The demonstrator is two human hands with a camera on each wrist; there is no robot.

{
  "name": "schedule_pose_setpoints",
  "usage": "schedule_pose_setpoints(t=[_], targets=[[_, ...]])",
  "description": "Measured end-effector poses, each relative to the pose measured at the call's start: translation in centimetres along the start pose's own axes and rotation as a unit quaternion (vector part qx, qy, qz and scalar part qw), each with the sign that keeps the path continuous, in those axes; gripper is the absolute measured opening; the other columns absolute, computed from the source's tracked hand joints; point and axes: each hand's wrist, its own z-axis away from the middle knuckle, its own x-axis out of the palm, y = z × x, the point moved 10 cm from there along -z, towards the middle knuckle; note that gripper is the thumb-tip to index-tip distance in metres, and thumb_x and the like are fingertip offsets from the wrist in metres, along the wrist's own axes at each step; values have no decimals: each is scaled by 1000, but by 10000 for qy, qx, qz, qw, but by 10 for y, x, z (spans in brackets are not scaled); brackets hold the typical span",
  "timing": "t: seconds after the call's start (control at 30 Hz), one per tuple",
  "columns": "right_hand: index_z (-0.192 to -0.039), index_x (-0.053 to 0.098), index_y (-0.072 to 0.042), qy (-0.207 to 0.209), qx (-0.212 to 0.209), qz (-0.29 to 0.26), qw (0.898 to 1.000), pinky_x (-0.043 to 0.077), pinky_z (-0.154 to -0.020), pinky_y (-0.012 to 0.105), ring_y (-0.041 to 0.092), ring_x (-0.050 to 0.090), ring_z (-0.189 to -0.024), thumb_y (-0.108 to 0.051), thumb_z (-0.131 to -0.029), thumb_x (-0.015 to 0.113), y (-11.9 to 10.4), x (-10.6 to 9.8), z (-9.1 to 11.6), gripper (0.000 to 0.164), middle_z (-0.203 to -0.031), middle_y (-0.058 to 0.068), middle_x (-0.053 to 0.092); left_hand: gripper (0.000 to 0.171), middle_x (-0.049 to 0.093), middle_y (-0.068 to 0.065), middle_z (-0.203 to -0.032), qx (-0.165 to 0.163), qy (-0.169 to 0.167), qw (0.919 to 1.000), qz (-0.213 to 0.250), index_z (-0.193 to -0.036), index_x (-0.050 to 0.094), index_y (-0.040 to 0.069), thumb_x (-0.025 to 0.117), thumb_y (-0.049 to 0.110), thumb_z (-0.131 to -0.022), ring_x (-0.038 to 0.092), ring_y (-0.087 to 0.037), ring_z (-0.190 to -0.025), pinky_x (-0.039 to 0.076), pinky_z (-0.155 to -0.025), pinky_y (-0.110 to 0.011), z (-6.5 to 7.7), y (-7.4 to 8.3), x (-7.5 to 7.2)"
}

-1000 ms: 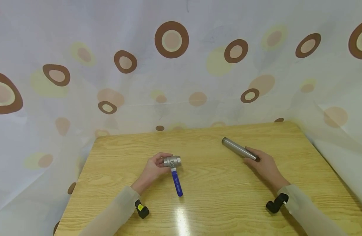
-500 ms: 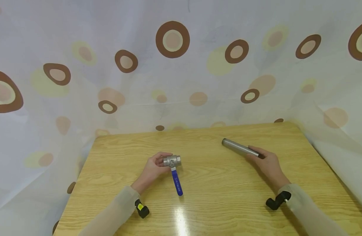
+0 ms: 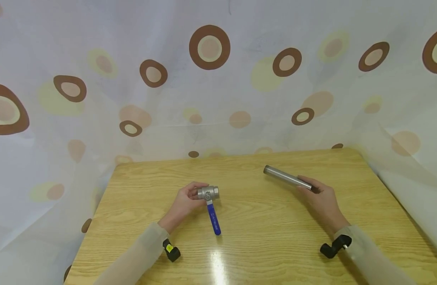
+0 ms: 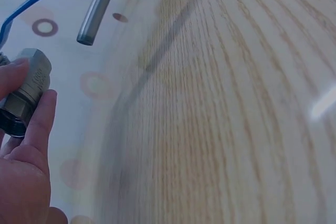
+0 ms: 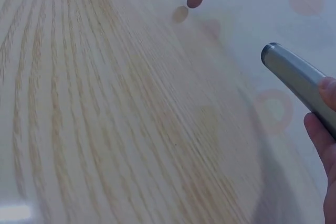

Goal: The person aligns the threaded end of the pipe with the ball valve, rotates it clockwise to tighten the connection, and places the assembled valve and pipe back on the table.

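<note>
My left hand grips a silver ball valve by its left end, thumb and fingers around the body. Its blue lever handle points toward the front of the table. In the left wrist view the valve body shows an open threaded end facing the camera. My right hand pinches a metal pipe near its near end; the far end slants up and to the left. In the right wrist view, the pipe lies between thumb and fingers, held above the table. Valve and pipe are apart.
A wood-grain table lies under both hands. Behind and beside it hangs a white curtain with brown and yellow rings. A black wrist camera sits on the left sleeve, and another wrist camera on the right.
The right hand has tilted the pipe flatter and shifted its far end slightly left; fingers have changed position at its near end. The left hand and valve have stayed nearly still.
</note>
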Motion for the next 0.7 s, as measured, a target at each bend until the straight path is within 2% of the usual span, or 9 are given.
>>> schedule_pose_setpoints(t=[0.07, 0.2, 0.4, 0.7], targets=[[-142, 64, -6, 35, -176, -4, 9998, 53, -70, 15, 1, 59, -93, -29, -99, 73, -7, 0, 1, 50, -115, -19, 66, 53, 64, -20, -140, -14, -20, 10000, 42, -139, 60, 6, 74, -2, -89, 66, -32, -122, 58, -99, -37, 0, 1, 1], [-140, 65, -4, 51, -424, 48, 9991, 53, -72, 13, -1, 60, -93, -24, -99, 74, -16, -1, 3, 46, -112, -22, 66, 54, 64, -20, -139, -27, -56, 10000, 69, -139, 60, 6, 74, -3, -88, 66, -31, -121, 58, -99, -38, 1, 1, 3], [-138, 66, -5, -209, -385, -26, 9990, 56, -75, 15, -1, 64, -95, -25, -99, 73, -19, 3, 4, 45, -115, -24, 67, 55, 63, -21, -140, -18, -62, 10000, 64, -140, 59, 5, 73, -3, -88, 65, -33, -122, 58, -99, -38, -1, 4, 4], [-141, 65, -11, -715, -325, 186, 9967, 58, -75, 27, 8, 64, -94, -31, -100, 71, -29, 15, 8, 45, -121, -10, 66, 53, 62, -21, -141, -16, -101, 9999, 103, -140, 59, 5, 73, -4, -89, 65, -32, -124, 58, -99, -37, -2, 7, 5]])
